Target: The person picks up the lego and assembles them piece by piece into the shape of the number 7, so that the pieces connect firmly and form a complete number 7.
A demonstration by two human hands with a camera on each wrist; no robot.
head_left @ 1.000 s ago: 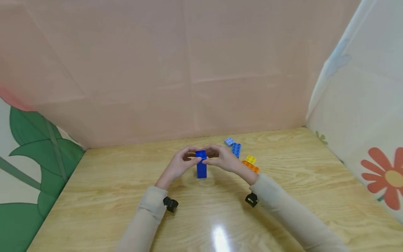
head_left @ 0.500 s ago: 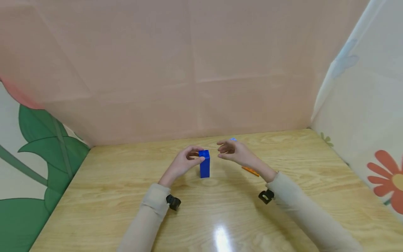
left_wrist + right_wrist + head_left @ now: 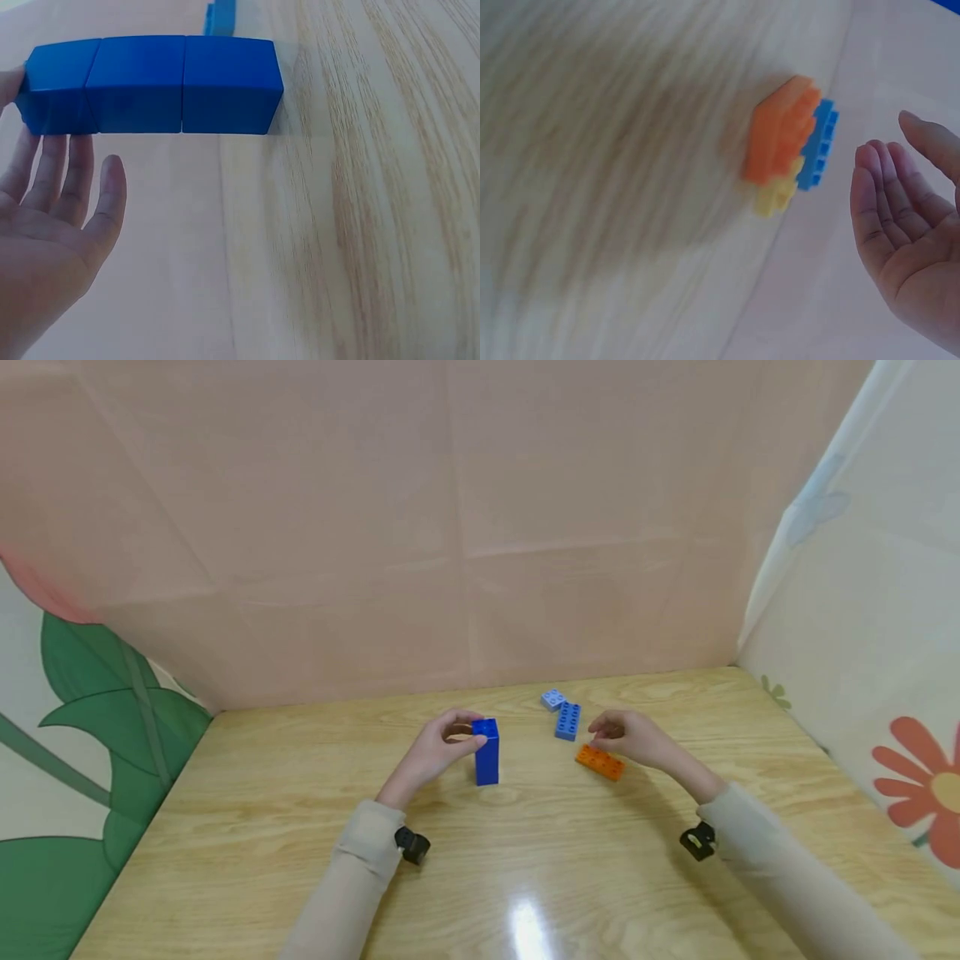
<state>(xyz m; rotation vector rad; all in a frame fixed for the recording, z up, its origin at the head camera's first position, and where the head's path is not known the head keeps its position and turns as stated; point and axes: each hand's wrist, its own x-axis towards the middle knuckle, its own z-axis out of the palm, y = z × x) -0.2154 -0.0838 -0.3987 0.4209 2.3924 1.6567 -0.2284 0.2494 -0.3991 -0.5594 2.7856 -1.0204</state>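
A tower of three dark blue building bricks (image 3: 487,765) stands upright on the table. My left hand (image 3: 429,753) pinches its top brick between thumb and fingers; the left wrist view shows the stacked bricks (image 3: 146,94) joined end to end. Above and beside an orange brick (image 3: 600,763) is my right hand (image 3: 637,740), with nothing in it. A yellow brick (image 3: 777,196) lies against the orange one in the right wrist view; in the head view the right hand hides it.
Farther back lie a long medium-blue brick (image 3: 567,722) and a short light-blue brick (image 3: 552,699), close together. The wooden table (image 3: 300,793) meets a pinkish backdrop (image 3: 337,568) behind and a flower-printed side panel (image 3: 862,693) at the right.
My right hand has let go of the tower's top and moved right, over to the orange brick. The left hand keeps its hold on the tower.
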